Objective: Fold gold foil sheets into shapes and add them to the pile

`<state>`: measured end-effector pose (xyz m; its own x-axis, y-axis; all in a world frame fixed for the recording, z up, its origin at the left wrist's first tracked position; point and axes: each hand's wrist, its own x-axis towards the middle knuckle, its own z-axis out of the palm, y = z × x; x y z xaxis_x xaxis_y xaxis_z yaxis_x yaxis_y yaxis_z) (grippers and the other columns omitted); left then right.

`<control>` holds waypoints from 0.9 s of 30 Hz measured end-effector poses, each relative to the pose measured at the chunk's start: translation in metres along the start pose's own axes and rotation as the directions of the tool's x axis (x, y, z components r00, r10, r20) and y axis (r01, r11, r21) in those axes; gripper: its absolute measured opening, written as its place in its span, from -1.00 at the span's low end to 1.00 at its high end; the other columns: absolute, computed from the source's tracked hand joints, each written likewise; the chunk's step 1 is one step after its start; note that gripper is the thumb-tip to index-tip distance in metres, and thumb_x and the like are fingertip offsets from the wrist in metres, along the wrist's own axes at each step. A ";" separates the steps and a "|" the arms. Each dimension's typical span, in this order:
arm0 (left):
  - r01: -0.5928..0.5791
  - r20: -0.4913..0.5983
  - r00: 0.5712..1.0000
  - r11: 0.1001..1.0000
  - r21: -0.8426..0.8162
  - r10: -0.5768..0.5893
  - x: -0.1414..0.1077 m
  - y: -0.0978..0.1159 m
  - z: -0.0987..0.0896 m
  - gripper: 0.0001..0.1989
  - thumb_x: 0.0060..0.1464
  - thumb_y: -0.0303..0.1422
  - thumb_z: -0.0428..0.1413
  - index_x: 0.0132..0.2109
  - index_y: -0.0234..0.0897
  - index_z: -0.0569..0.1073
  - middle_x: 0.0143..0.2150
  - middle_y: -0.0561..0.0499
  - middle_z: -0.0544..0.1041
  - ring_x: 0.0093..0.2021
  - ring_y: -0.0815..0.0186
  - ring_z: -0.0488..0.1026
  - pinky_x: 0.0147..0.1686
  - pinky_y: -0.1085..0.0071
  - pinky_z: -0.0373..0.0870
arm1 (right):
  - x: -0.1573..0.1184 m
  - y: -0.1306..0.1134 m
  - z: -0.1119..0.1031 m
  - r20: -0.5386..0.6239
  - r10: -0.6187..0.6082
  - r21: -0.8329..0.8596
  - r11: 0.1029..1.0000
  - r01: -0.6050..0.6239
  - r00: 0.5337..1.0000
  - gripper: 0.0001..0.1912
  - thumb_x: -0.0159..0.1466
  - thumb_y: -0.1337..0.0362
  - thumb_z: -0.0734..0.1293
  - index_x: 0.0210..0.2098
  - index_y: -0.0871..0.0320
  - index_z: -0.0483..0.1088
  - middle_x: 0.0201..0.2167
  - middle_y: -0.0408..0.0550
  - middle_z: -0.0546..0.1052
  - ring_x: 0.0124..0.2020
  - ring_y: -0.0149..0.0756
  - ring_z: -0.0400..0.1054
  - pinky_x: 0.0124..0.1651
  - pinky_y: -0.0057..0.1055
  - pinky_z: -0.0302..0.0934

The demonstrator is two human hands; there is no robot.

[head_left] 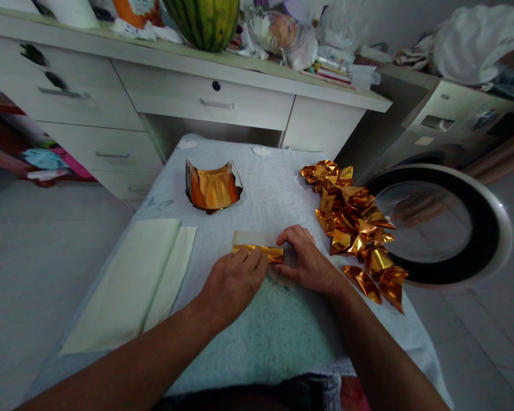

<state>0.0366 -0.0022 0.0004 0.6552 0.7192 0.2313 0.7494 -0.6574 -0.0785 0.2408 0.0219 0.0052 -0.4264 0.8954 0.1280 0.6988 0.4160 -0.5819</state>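
Clearly, your left hand [235, 279] has its fingers bent down onto a small rectangular sheet of shiny gold foil with a pale backing [257, 238]; the thumb is hidden, so how firmly it grips cannot be told. Your right hand [304, 257] is curved around the right end of that sheet, thumb and forefinger standing apart on its near and far sides; whether their tips press on it is unclear. The sheet lies flat in front of you, a gold strip along its near side and the pale face beyond. Under it you have a table covered with light blue-grey cloth [274, 188]. To the right of your right hand sits a loose heap of folded, pointed gold foil pieces [353, 211]. Beyond your left hand stands a curved stack of gold foil sheets [214, 188], and to your left lie pale cream folded sheets [124, 279]. Past the table is a white drawer cabinet [175, 94] bearing a striped green watermelon [203, 23]; to your right, a grey washing machine [415, 123] has its round door open.
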 end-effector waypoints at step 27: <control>-0.012 0.087 0.996 0.987 -0.158 0.026 0.011 -0.007 0.007 -0.69 0.28 -0.46 0.00 0.13 -0.14 0.37 -0.09 -0.02 0.43 -0.12 0.15 0.29 -0.20 0.22 0.25 | 0.007 0.003 0.010 -0.070 0.186 -0.066 0.980 -0.190 0.980 -0.92 0.23 0.42 0.36 -0.39 0.14 0.44 -0.23 -0.04 0.41 -0.10 -0.18 0.20 0.01 -0.21 0.04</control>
<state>0.0390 0.0116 -0.0030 0.6805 0.7184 0.1440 0.7167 -0.6935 0.0729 0.2339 0.0282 -0.0033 -0.2478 0.9660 0.0738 0.8033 0.2475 -0.5417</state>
